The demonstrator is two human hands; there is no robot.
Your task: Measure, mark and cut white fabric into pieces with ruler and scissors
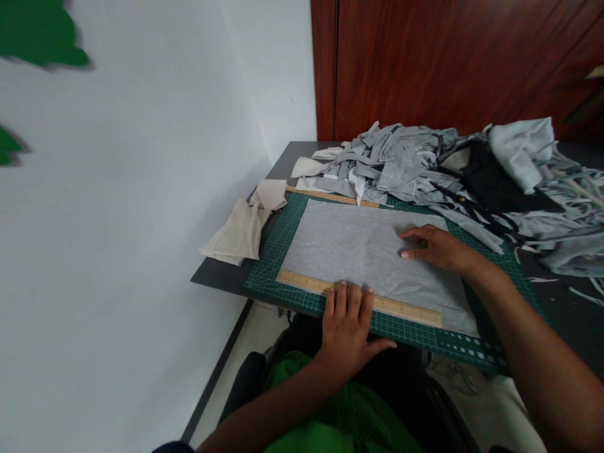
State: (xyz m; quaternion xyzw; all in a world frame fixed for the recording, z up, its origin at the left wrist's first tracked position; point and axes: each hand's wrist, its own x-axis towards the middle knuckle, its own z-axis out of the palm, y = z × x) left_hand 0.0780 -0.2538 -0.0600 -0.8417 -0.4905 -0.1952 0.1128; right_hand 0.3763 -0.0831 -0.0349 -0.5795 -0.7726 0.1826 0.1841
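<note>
A grey cloth [349, 236] lies spread on a green cutting mat [267, 267], with some wrinkles toward its right side. Along the cloth's near edge runs a wooden ruler [408, 310]. My left hand [346, 321] rests on the ruler near its middle, fingers stretched out and thumb spread to the right. Over the right part of the cloth is my right hand [431, 245], its thumb and index finger apart and nothing seen between them. Whether its fingertips touch the cloth I cannot tell.
Behind the mat is a large heap of grey fabric strips [396, 157], with black cloth [504, 179] and scissors [460, 198] at its right. A second wooden strip [330, 196] lies along the far edge. Cream fabric pieces [236, 233] sit left, beside a white wall [155, 189].
</note>
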